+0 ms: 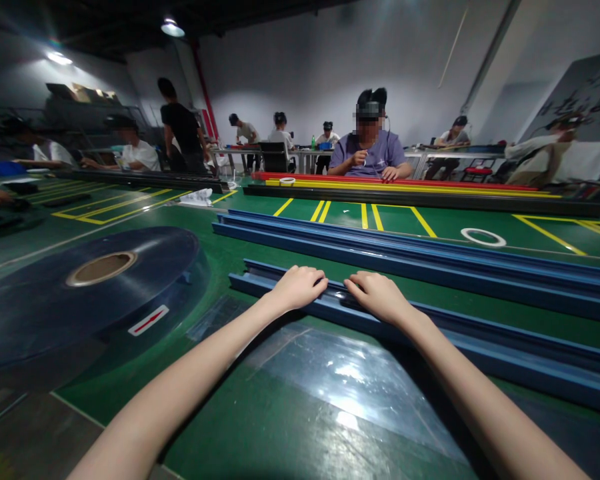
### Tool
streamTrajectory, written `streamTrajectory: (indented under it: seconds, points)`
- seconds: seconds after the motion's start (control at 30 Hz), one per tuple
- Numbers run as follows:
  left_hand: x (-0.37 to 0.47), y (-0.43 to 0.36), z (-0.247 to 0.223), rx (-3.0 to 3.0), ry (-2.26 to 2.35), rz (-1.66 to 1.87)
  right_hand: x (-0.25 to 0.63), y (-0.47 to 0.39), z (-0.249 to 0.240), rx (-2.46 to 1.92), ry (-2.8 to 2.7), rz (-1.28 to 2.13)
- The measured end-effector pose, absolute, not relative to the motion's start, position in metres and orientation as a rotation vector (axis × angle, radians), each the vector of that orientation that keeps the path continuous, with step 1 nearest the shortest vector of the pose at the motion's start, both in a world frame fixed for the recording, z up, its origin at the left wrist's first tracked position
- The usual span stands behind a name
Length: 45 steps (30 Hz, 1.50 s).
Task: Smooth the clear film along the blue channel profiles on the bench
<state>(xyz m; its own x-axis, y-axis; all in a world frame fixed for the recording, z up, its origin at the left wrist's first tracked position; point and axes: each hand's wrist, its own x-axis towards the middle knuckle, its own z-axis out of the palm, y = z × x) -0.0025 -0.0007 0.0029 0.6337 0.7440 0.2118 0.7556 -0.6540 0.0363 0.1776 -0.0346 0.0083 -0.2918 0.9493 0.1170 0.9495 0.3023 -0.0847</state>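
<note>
A long blue channel profile (480, 340) lies across the green table in front of me. My left hand (300, 287) grips its near-left part, fingers curled over the rim. Just to the right, my right hand (375, 293) is closed over the same profile, its fingertips in the groove. Dark glossy material (341, 295) shows in the groove between both hands. Clear plastic film (350, 380) lies flat on the table on the near side of the profile, reflecting light.
A big roll of clear film (25, 293) sits at the left. Beyond the held profile lie more blue profiles (405, 257), a white ring (483, 237), and red, yellow and black strips (430, 189). A person in purple (370, 153) sits across the table; several others are farther back.
</note>
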Motion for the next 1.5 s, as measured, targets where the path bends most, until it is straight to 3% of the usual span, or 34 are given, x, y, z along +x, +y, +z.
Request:
streamTrajectory:
  seconds: [0.4,0.83,1.13,1.5]
  points:
    - [-0.003,-0.007,0.002,-2.752,-1.208,-0.338,0.179,-0.039,0.009,-1.791,-2.386,-0.044]
    - [0.002,-0.016,-0.002,-2.676,-1.0,-0.349,0.195,-0.062,0.016,-1.562,-2.45,-0.382]
    - [0.064,-0.044,0.004,-2.824,-0.858,-0.511,0.242,-0.11,0.01,-1.447,-2.425,-0.329]
    - [0.15,-0.071,-0.004,-2.876,-0.829,-0.398,0.305,-0.129,0.0,-1.67,-2.199,-0.424]
